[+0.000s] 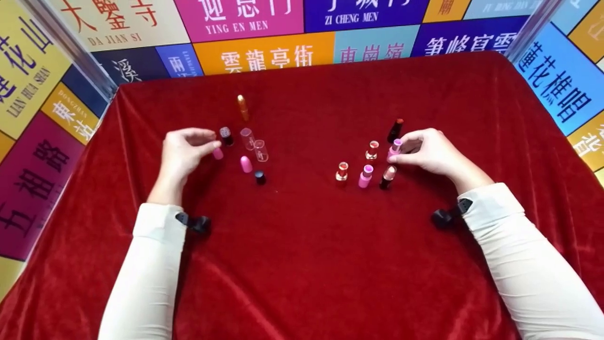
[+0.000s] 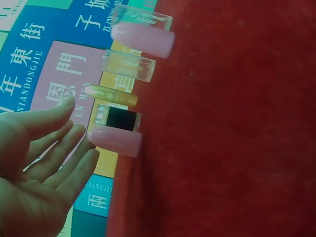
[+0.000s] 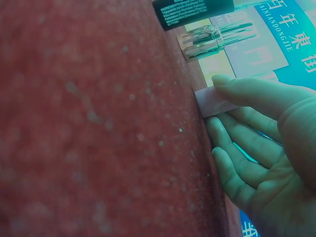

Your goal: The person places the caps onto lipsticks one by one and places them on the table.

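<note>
With thumb and fingertips, my right hand (image 1: 427,152) pinches the base of a pink lipstick (image 1: 393,153) standing on the red cloth. The right wrist view shows the thumb on the lipstick's pink base (image 3: 211,102), low at the cloth. A pink cap (image 1: 217,153) stands upright beside the fingertips of my left hand (image 1: 185,150). In the left wrist view, that hand (image 2: 47,165) has loosely spread fingers just beside the pink cap (image 2: 118,142), gripping nothing. A black cap with a patterned top (image 1: 226,136) stands just beyond it.
Two clear caps (image 1: 247,139), another pink cap (image 1: 246,165), a dark cap (image 1: 260,177) and a gold tube (image 1: 243,108) stand on the left. Uncapped lipsticks on the right include a pink one (image 1: 365,177), two gold-based ones (image 1: 372,152) and two black ones (image 1: 394,132).
</note>
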Motion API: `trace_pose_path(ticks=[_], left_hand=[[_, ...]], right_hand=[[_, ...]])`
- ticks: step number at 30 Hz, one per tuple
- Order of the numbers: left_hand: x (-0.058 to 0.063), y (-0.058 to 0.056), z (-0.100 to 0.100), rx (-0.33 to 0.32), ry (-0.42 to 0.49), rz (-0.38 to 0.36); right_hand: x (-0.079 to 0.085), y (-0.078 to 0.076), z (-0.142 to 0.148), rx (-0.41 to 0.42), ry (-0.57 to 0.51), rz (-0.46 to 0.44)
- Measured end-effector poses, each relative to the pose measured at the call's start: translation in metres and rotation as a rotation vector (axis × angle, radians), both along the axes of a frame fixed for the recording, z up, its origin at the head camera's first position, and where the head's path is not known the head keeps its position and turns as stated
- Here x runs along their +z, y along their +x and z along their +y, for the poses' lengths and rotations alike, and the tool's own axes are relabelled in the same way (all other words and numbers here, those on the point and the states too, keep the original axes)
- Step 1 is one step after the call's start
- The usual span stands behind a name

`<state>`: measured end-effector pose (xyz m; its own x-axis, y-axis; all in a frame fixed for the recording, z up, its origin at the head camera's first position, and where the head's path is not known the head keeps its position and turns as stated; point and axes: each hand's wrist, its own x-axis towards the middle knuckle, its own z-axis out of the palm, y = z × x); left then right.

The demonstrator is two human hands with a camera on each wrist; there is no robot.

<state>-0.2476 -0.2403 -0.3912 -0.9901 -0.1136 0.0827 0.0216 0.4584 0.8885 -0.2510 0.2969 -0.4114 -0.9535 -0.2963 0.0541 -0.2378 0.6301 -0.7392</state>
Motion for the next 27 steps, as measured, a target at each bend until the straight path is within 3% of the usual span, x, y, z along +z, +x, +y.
trace_pose_path(ticks=[5,12,27], left_hand=[[-0.010,0.001,-0.001,-0.010,-0.010,-0.036],[-0.013,0.000,-0.002,0.012,-0.116,-0.059],[-0.016,-0.001,-0.006,0.021,-0.115,-0.106]], right_hand=[[0.000,0.000,-0.001,0.006,0.007,0.019],[0.001,0.002,0.000,-0.002,0.014,0.015],[0.002,0.004,-0.001,0.015,0.028,0.038]])
